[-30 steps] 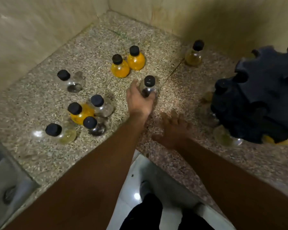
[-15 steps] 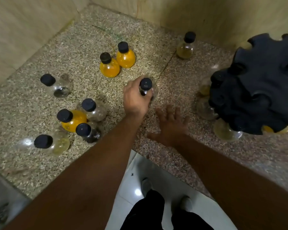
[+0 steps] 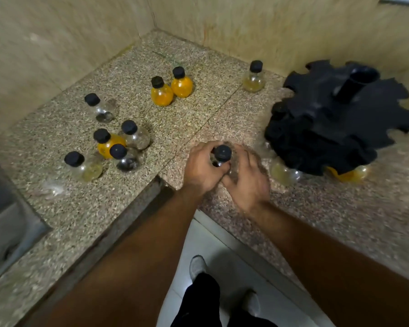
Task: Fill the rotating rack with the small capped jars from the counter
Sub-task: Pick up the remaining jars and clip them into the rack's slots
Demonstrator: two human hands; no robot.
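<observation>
Gripping one clear jar [image 3: 222,153] in left hand [image 3: 202,169], right hand [image 3: 249,179] curled round it too, over counter [image 3: 198,107] near rack [image 3: 335,128] w/ few slots filled; 8 loose jars [image 3: 135,138] to go, so prob. early days.

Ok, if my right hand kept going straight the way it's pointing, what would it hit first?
The jar itself: the right hand cups it, with the left hand just beyond. Blur makes the exact contact uncertain.
</observation>
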